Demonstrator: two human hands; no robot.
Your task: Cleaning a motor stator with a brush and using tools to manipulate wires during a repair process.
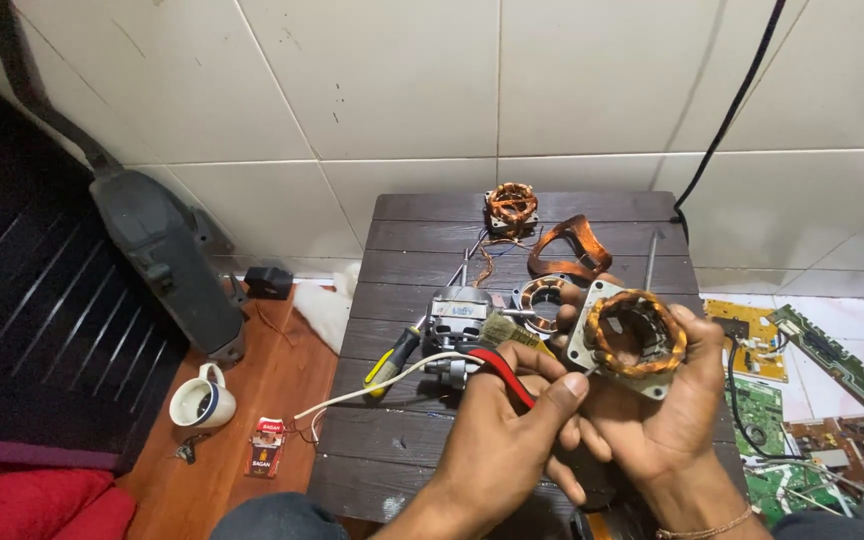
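At centre right of the frame the right hand (652,420) clamps the copper-wound stator (635,334) while the left hand (512,430) pinches a red-handled tool (504,374); working the windings next calls for a steady grip.

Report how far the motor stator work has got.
Done: grey motor body lies opened on the dark slatted table, spare copper-wound stators beside it. In hand: right hand holds a copper-wound square stator; left hand pinches a red tool. Reassembly remains.
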